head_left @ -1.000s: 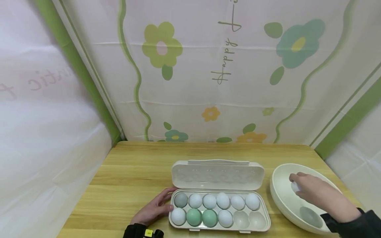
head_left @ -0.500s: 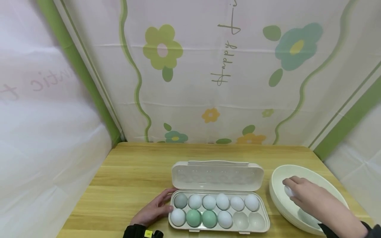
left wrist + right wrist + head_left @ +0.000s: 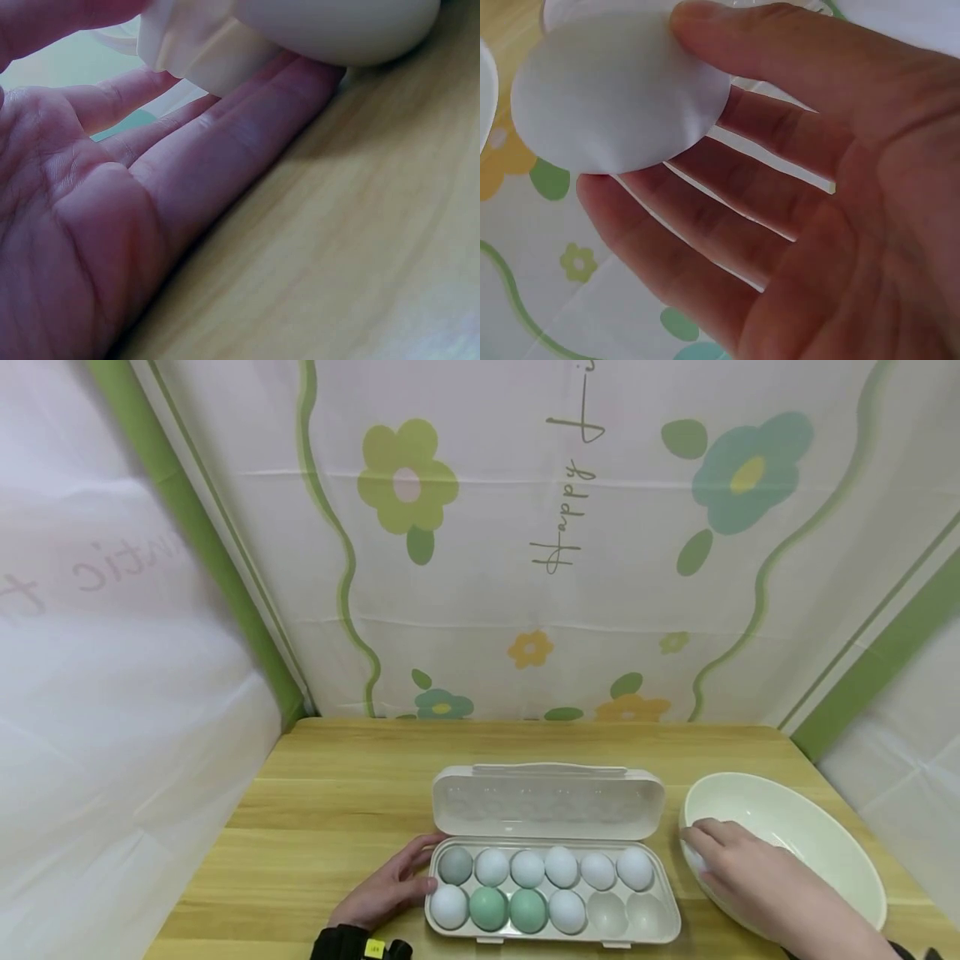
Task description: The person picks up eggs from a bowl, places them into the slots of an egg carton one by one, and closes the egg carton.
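A white egg (image 3: 615, 90) is pinched between the thumb and fingertips of my right hand (image 3: 772, 877), over the bowl's left rim in the head view. The cream bowl (image 3: 813, 839) sits at the table's right side, partly hidden by that hand. My left hand (image 3: 390, 885) rests against the left end of the plastic egg box (image 3: 670, 897), its fingers fairly straight along the box in the left wrist view. The box lies with its lid (image 3: 547, 807) raised at the back. White eggs, a grey one (image 3: 455, 865) and two green ones (image 3: 488, 909) fill its cups, except two at front right.
The wooden table (image 3: 322, 793) extends beyond the box and to its left. Behind it hangs a white curtain (image 3: 480, 585) printed with flowers, and similar cloth encloses both sides. A narrow strip of table separates the box from the bowl.
My right hand has moved left with the egg, from over the bowl's middle to its left rim. The left hand and egg box have stayed in place.
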`<state>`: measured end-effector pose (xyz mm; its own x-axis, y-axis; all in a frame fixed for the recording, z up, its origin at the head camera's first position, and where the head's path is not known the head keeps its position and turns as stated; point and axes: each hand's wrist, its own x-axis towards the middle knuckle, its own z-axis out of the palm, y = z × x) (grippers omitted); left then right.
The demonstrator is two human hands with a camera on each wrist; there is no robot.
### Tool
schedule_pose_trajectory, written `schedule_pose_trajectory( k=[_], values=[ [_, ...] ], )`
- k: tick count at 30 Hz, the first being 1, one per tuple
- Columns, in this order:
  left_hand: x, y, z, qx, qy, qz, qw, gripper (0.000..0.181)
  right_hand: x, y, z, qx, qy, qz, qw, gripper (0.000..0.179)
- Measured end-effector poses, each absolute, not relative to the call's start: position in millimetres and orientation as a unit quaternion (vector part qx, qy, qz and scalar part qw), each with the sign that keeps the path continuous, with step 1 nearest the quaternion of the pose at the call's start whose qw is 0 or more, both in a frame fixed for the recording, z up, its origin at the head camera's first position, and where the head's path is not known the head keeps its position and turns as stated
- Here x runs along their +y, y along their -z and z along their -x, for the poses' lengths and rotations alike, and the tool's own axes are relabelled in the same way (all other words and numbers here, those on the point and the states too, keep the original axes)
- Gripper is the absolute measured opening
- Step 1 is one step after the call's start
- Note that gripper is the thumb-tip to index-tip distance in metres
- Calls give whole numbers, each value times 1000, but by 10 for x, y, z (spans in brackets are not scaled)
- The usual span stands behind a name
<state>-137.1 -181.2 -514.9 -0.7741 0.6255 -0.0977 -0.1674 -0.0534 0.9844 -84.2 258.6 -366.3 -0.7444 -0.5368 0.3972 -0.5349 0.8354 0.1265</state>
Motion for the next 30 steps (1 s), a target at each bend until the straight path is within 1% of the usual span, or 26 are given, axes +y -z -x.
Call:
schedule_pose_trajectory(
  k=[4, 7, 14, 19, 27, 30],
  values=[
    [-1808, 5143, 1365, 629, -702, -184, 280, 50, 2501, 3710, 841, -921, 15, -309, 238, 33],
    [-1807, 5144, 1363, 628, -703, -185, 279, 50, 2442, 3738, 833, -913, 6, -334, 236, 30],
    [-1814, 5155, 1358, 627, -705, -180, 278, 49, 2319, 3822, 831, -886, -46, -423, 182, 45],
    [-1814, 5159, 1362, 626, -705, -179, 279, 49, 2230, 3935, 898, -859, -75, -483, 149, 46],
    [-1813, 5152, 1371, 631, -701, -181, 280, 48, 2145, 4079, 944, -868, -104, -479, 76, 40],
    [-1811, 5147, 1378, 631, -700, -183, 280, 48, 2109, 4134, 960, -865, -116, -484, 66, 39]
  ],
)
